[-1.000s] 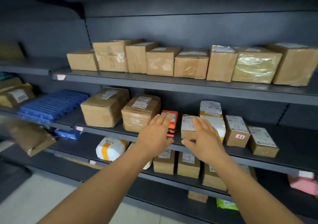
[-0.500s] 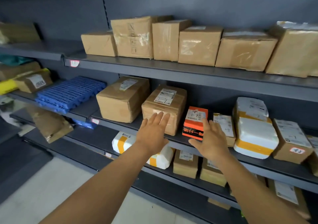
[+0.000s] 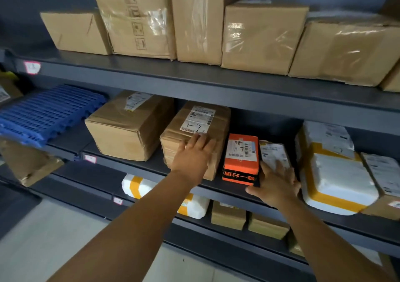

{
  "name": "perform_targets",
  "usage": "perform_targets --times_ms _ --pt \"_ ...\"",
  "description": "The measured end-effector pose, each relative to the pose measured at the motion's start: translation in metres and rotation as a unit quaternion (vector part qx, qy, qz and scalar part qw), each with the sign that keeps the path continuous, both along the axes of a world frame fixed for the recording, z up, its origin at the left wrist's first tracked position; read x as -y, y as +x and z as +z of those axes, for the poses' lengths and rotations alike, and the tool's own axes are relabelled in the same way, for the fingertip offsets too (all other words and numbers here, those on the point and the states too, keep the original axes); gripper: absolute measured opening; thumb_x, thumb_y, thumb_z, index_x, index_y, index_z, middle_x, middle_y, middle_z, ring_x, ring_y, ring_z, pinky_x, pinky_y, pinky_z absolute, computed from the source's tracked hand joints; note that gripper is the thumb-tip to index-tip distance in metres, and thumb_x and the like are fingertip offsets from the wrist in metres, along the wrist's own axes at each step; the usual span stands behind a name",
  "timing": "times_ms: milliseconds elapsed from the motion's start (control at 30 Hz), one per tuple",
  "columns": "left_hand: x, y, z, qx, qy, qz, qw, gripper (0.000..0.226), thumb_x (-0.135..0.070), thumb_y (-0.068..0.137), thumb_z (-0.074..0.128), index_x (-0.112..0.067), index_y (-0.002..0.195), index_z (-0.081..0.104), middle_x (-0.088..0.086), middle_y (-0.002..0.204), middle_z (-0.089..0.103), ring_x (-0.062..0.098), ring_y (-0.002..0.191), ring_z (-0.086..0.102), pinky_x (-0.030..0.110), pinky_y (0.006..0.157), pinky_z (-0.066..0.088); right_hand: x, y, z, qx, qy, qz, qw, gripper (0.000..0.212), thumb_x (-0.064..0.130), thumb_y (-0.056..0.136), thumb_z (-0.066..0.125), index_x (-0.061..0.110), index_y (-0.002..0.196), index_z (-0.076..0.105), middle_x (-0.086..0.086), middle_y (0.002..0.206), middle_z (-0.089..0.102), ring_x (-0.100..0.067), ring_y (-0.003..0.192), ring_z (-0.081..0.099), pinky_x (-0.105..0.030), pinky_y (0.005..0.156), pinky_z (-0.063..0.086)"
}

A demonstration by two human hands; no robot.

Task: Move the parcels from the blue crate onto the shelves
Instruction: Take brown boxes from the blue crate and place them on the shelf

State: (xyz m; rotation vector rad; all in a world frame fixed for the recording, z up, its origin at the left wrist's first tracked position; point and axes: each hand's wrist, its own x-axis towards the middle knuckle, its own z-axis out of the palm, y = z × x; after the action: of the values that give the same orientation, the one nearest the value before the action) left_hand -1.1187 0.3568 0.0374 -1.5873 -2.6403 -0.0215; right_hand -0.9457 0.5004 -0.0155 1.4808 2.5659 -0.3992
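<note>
My left hand (image 3: 193,157) lies spread flat on the brown box (image 3: 195,138); my right hand (image 3: 276,184), spread, touches the small box (image 3: 273,155) at three o'clock of the orange box (image 3: 241,157).

Middle shelf (image 3: 134,169) packed: my left hand (image 3: 192,159) flat on taped brown box (image 3: 194,138), orange box (image 3: 241,158) just beside, white padded parcels (image 3: 333,173) crowding right. Open gap left of big carton (image 3: 127,127), before blue pallet (image 3: 43,112).

Left hand (image 3: 193,156) flat against taped brown parcel (image 3: 194,138), right hand (image 3: 276,184) spread beside orange box (image 3: 241,157) on middle shelf (image 3: 138,167), cardboard boxes (image 3: 259,36) lined above.
</note>
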Motion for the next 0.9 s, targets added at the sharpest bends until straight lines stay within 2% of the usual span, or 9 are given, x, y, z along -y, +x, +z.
perform_targets --times_ms 200,600,900 --pt "0.011 -0.025 -0.006 0.020 0.004 0.017 1.000 0.084 -0.013 0.090 0.063 -0.027 0.153 0.010 0.000 0.161 0.007 0.023 0.148 0.000 0.046 0.120 0.009 0.019 -0.040 0.002 -0.046 0.000 0.025 0.999 0.096 0.069 0.080 0.055 0.047 0.147 -0.010 -0.004 0.159 0.005 -0.039 0.144 0.006 -0.058 0.109 0.026" --pt "0.035 -0.090 -0.011 0.018 0.002 0.010 1.000 0.082 -0.007 0.088 0.063 -0.026 0.152 0.016 0.000 0.161 0.010 0.023 0.148 0.004 0.047 0.120 0.011 0.041 -0.098 0.000 -0.037 0.001 0.050 0.998 0.097 0.072 0.080 0.053 0.050 0.146 -0.014 -0.006 0.159 0.004 -0.042 0.144 0.006 -0.059 0.108 0.028" --pt "0.035 -0.123 -0.010 0.010 -0.007 -0.005 1.000 0.078 -0.011 0.091 0.060 -0.026 0.153 0.014 0.000 0.160 0.011 0.023 0.148 0.005 0.044 0.120 0.012 0.047 -0.123 0.000 -0.039 -0.008 0.040 0.998 0.099 0.068 0.081 0.056 0.049 0.147 -0.015 -0.006 0.160 0.000 -0.042 0.145 -0.001 -0.059 0.112 0.022"
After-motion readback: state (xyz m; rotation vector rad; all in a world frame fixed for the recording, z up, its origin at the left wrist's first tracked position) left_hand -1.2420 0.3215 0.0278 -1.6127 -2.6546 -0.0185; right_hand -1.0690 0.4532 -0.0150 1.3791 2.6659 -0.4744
